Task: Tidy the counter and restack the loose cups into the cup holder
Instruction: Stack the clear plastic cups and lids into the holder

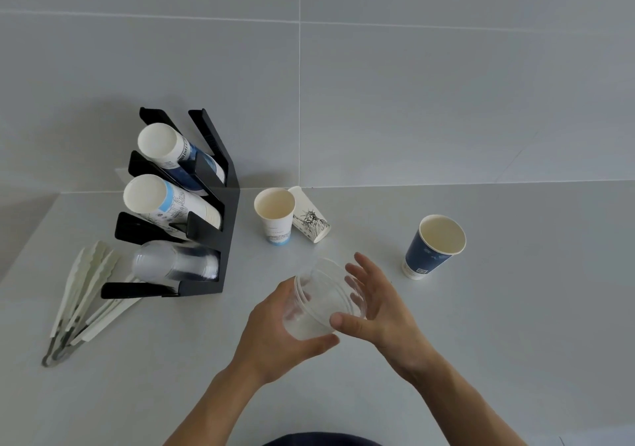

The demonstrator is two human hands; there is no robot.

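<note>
A clear cup (323, 303) is held low centre, gripped by the left hand (275, 335) with the right hand (374, 303) open against it; the cup holder (220, 212) lies upper left, nearer the left hand.

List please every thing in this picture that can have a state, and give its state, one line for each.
Clear plastic cup: held in both hands, above the counter.
Left hand: closed around it.
Right hand: touching it, fingers spread.
Cup holder: three slots, each with stacked cups.
White cup: upright, empty.
Statue-print cup: leaning on the white cup.
Blue cup: upright, empty.
Tongs: lying flat.
</note>
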